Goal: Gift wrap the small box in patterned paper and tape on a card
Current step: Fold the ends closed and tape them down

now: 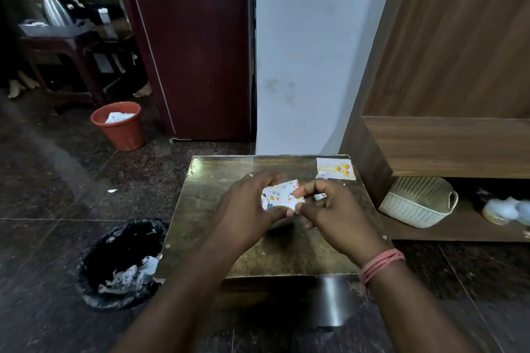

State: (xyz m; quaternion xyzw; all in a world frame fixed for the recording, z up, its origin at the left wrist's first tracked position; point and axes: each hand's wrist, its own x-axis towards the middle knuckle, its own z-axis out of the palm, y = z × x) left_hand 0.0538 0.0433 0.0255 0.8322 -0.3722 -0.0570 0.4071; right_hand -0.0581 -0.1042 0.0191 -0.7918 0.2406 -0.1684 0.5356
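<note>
Worn brass-toned tabletop [286,252], frame centre: small box in white patterned paper [282,195], pinched by left hand [246,209] and right hand [329,209], wants tight creases; birthday card [335,168] upper right.

table [286,252]: glossy, worn | wrapping paper [282,195]: patterned paper | basket [415,206]: woven plastic

Dim indoor light; glare streaks the table [258,252] near edge and far left corner. Wide-angle bending curves the wall [301,51] lines. Soft overall, dark blurred left background.
</note>
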